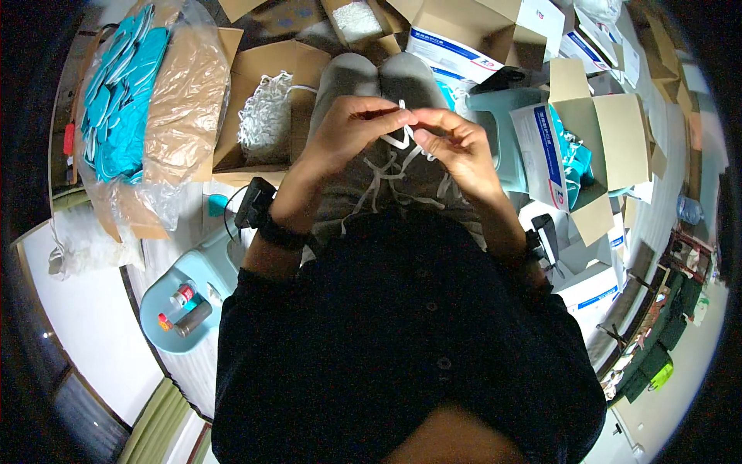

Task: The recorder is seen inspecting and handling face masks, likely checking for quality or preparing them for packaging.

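Above my lap, my left hand (357, 130) and my right hand (457, 147) come together with their fingertips almost touching. Both pinch a thin white strap (399, 144), which loops down between them. A short end of it sticks up over the fingertips. More loose white straps (377, 176) lie tangled on my grey trousers (340, 89), below the hands. Each wrist wears a dark band with a small device on it. The exact grip of the right fingers on the strap is partly hidden by the hand.
To the left, a cardboard box (224, 151) holds bundled white straps (265, 116), beside a clear plastic bag (189, 116) with teal pieces (127, 93). A light blue basin (151, 321) contains bottles. On the right stands an open box (537, 147) with teal items (572, 158); more cartons (456, 54) stand ahead.
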The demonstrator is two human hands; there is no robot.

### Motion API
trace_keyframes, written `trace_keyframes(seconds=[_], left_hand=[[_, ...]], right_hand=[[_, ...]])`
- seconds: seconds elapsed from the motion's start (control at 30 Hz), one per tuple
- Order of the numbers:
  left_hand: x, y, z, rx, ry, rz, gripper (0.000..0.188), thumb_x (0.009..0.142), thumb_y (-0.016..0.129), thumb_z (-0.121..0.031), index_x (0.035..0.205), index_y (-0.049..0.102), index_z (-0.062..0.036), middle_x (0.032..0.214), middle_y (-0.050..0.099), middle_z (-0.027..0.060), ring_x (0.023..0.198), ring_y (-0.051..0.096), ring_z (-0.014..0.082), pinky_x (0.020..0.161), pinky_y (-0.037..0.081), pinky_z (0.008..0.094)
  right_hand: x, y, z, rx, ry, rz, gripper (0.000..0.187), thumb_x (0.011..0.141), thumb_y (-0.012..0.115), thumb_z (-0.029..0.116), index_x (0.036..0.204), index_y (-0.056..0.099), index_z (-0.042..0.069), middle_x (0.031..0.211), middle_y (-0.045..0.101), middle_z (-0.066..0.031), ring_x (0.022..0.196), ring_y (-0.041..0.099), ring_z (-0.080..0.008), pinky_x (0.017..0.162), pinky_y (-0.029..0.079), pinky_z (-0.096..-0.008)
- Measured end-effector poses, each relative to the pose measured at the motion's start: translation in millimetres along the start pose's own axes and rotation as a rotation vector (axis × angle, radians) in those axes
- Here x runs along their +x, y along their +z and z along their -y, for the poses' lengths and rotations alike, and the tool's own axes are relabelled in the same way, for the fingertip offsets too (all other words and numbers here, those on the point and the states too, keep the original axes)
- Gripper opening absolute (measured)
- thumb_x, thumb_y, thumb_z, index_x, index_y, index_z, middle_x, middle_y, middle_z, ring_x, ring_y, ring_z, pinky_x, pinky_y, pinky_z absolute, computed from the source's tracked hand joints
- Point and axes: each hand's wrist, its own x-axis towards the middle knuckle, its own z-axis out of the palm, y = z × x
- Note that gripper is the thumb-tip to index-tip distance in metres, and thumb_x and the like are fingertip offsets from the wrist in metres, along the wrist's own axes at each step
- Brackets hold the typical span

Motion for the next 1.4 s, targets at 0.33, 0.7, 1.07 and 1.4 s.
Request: trace_keyframes(seconds=[0.33, 0.7, 1.07, 1.4], left_hand=[[8, 14, 29, 0.047, 0.286, -0.136, 0.017, 0.087, 0.065, -0.015, 0.089, 0.065, 0.0011, 0.072, 0.062, 0.0, 0.066, 0.052, 0.0029, 0.057, 0.041, 0.0201], [-9, 25, 16, 0.372, 0.212, -0.222, 0.016, 0.085, 0.065, -0.017, 0.08, 0.059, -0.0025, 0.052, 0.047, 0.0053, 0.048, 0.04, 0.0056, 0.044, 0.034, 0.0266], [-8, 46, 29, 0.16, 0.204, -0.084, 0.013, 0.078, 0.062, -0.011, 0.075, 0.056, 0.0001, 0.058, 0.051, 0.0087, 0.054, 0.046, 0.0096, 0.051, 0.04, 0.029], [-51, 42, 15, -0.097, -0.088, 0.156, 0.019, 0.085, 0.061, -0.016, 0.074, 0.062, 0.0003, 0.063, 0.057, 0.0013, 0.059, 0.049, 0.0059, 0.052, 0.041, 0.0244]], right_hand=[[-6, -9, -6, -0.12, 0.086, 0.121, 0.01, 0.088, 0.064, 0.011, 0.087, 0.066, 0.001, 0.077, 0.062, 0.0032, 0.067, 0.048, -0.002, 0.059, 0.039, -0.0185], [-9, -10, 3, -0.092, 0.113, 0.008, 0.014, 0.093, 0.055, 0.011, 0.083, 0.06, 0.002, 0.076, 0.062, -0.0017, 0.066, 0.052, -0.0073, 0.063, 0.042, -0.0217], [-14, 3, 2, 0.291, 0.112, -0.112, 0.021, 0.096, 0.049, 0.021, 0.087, 0.057, 0.004, 0.064, 0.051, 0.0012, 0.044, 0.03, -0.0035, 0.042, 0.023, -0.0197], [-31, -20, 22, -0.213, 0.154, 0.085, 0.02, 0.092, 0.054, 0.014, 0.074, 0.049, 0.006, 0.066, 0.044, 0.0041, 0.061, 0.039, -0.0048, 0.055, 0.031, -0.0215]])
